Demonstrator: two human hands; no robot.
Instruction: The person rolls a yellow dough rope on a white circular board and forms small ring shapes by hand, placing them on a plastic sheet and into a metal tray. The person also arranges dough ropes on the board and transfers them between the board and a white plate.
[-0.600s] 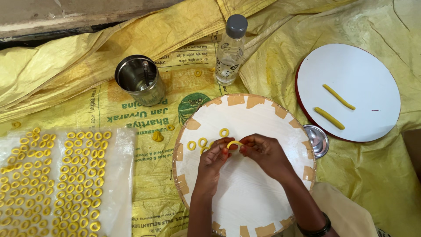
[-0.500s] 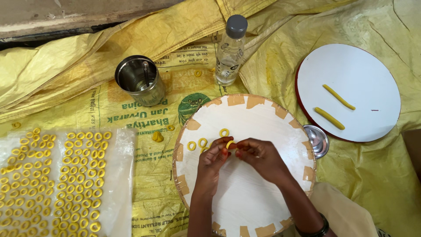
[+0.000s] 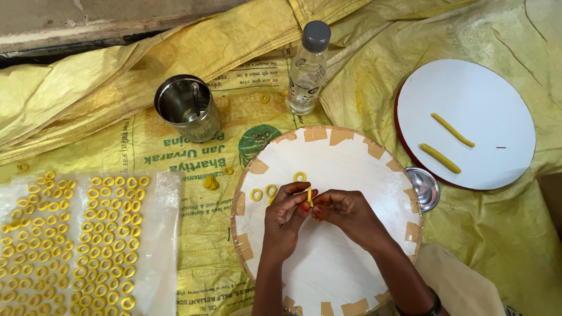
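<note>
While my left hand and right hand meet over the round board, their fingers pinch one yellow dough strip. Three dough rings lie just beside them.

A steel cup with a thin rod inside stands upright on yellow sacks that cover the floor. To its right stands a clear bottle with a grey cap. At far right lies a white disc with a red edge, and two yellow dough sticks lie on it, apart from each other. A small steel lid sits just below the disc's left edge. At lower left a clear plastic sheet carries rows of many yellow rings. A yellow lump lies on the sack just right of the sheet, with one loose ring near it.
</note>
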